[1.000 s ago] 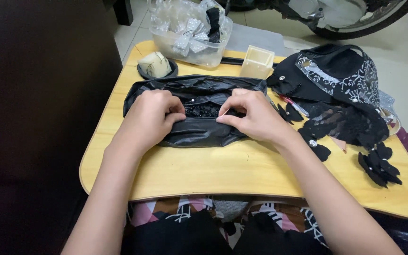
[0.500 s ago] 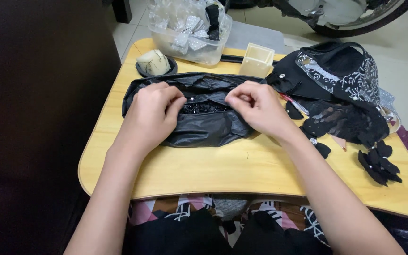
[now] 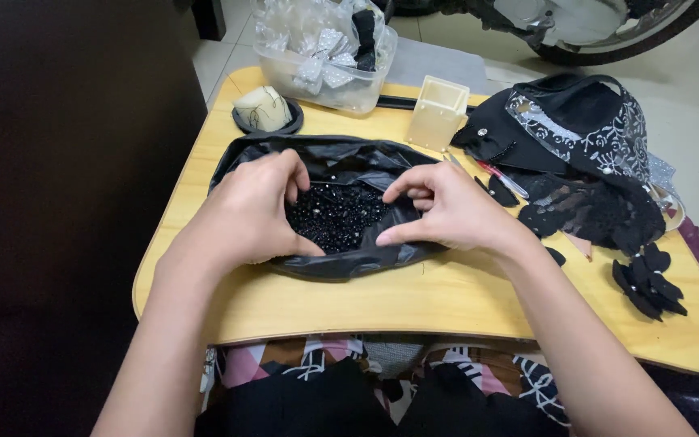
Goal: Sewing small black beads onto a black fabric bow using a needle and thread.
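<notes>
1. Head view shows my left hand [image 3: 256, 212] and my right hand [image 3: 446, 212] on a crinkly black plastic bag [image 3: 333, 174] in the middle of the table.
2. My left fingers are curled and pinch the bag's edge at 9 o'clock. My right thumb and fingers pinch the edge at 3 o'clock. Both hands pull the bag's mouth open.
3. Inside the bag sits a pile of tiny shiny black beads [image 3: 335, 217], right between my hands.
4. I think the beads could spill. If I let one side drop or tug too hard, the thin bag may tip or tear, and the beads would roll off.
5. The bag lies on a smooth yellow wooden lap table [image 3: 446, 299] with round corners.
6. At 12 o'clock stands a clear plastic box of silver and black bows [image 3: 325, 61]. Near it are a cream candle on a dark dish [image 3: 264, 109] and a small cream plastic cup [image 3: 437, 112].
7. At 2 o'clock lies a heap of black lacy cloth [image 3: 584, 154], with black cloth petals [image 3: 649, 283] at 4 o'clock.
8. The floor beyond has pale tiles.
</notes>
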